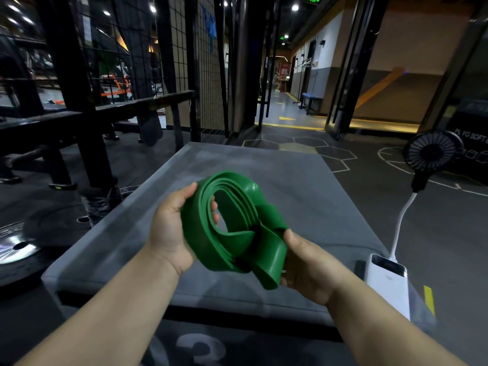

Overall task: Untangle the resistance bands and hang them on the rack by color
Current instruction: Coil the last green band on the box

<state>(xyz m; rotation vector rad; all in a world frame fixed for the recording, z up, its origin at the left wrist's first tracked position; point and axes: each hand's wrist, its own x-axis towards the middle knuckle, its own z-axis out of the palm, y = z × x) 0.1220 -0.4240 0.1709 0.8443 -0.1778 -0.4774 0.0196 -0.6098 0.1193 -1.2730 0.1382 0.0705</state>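
Head camera view, looking down past two bare forearms. Both hands hold a wide, flat green rubber resistance band point(237, 231) in the air above a grey padded box top point(290, 180). The band is wound into a loose coil of several layers, with a twisted, knotted bunch at its lower right.

The left hand point(171, 228) grips the coil's left side: its fingers point(214, 207) curl through the coil's opening and the thumb lies on the outer edge. The right hand point(306, 265) grasps the knotted bunch, thumb pressed on top. The other fingers are under the band and mostly hidden.

On the box top's near right corner lies a white rectangular power bank point(386, 283). A white cable point(401, 220) rises from it to a small black round fan point(433, 151), seen beyond the box top's right edge.

Left of the box top, a dark round weight plate point(15, 247) lies on the floor. Beyond its far left corner stands a black wire-mesh panel in a metal frame point(184, 62). Straight beyond the box top, a lit corridor holds a blue bench point(311, 97).
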